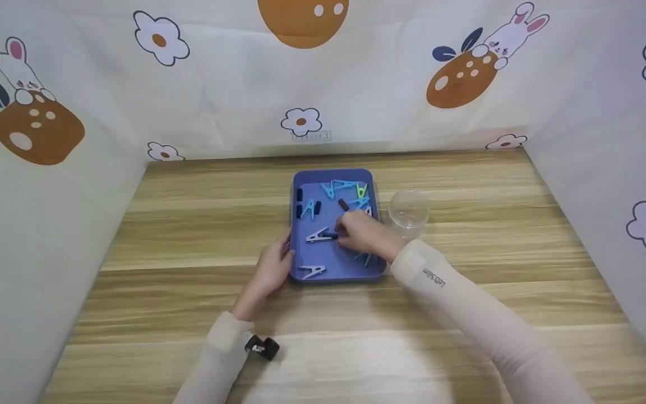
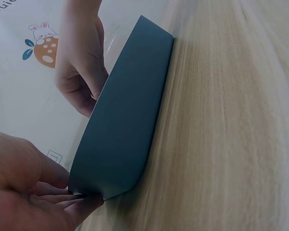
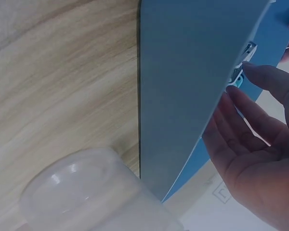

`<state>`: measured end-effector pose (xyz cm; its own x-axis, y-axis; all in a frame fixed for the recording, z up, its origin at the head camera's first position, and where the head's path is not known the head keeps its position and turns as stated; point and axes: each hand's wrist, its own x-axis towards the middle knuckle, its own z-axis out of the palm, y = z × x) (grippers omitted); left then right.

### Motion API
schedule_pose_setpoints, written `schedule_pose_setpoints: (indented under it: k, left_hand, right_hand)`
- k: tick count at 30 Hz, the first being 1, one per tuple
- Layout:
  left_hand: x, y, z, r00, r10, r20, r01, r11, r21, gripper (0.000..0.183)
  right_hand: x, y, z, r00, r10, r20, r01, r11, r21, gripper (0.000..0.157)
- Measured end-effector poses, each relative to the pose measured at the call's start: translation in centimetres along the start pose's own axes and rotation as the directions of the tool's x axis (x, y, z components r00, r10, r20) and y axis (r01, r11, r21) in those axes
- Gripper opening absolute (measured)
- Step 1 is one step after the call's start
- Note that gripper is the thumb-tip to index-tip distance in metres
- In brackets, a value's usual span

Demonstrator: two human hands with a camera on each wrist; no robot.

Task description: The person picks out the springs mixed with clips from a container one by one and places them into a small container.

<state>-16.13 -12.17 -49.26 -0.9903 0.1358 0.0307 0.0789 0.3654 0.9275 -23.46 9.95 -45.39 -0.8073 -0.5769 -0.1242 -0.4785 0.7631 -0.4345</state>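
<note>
A blue tray (image 1: 331,277) holds blue clothespins (image 1: 310,209), grey clothespins (image 1: 317,235), a green clothespin (image 1: 361,191) and several small dark cylinders (image 1: 344,205). My left hand (image 1: 273,265) grips the tray's near left side, with thumb and fingers at its corner in the left wrist view. Reaching in over the right wall, my right hand (image 1: 365,231) has its thumb and forefinger curled about a small dark piece (image 1: 330,236) beside a grey clothespin. In the right wrist view, the tray wall (image 3: 188,72) partly hides what lies at those fingertips.
A clear plastic cup (image 1: 409,212) stands just right of the tray, close to my right wrist. Wood-grain tabletop (image 1: 188,224) surrounds the tray. Patterned cloth walls (image 1: 233,84) rise at the back and both sides.
</note>
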Motion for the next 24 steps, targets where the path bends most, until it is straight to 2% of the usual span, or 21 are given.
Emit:
schedule_pose_setpoints:
  k: [7, 16, 24]
  left_hand:
    - [0.0, -0.1, 0.1, 1.0, -0.002, -0.003, 0.002, 1.0, -0.001, 0.053]
    - [0.0, 0.2, 0.1, 1.0, -0.023, -0.01, 0.023, 1.0, 0.011, 0.053]
    - [0.1, 0.2, 0.1, 0.999, -0.035, -0.003, 0.035, 0.999, 0.018, 0.053]
  right_hand:
    - [0.5, 0.2, 0.4, 1.0, 0.0, 0.005, 0.0, 1.0, -0.002, 0.02]
    - [0.9, 0.0, 0.3, 0.998, 0.041, 0.038, -0.041, 0.999, -0.007, 0.015]
    - [1.4, -0.3, 0.1, 0.998, 0.045, 0.045, -0.041, 0.996, -0.078, 0.011]
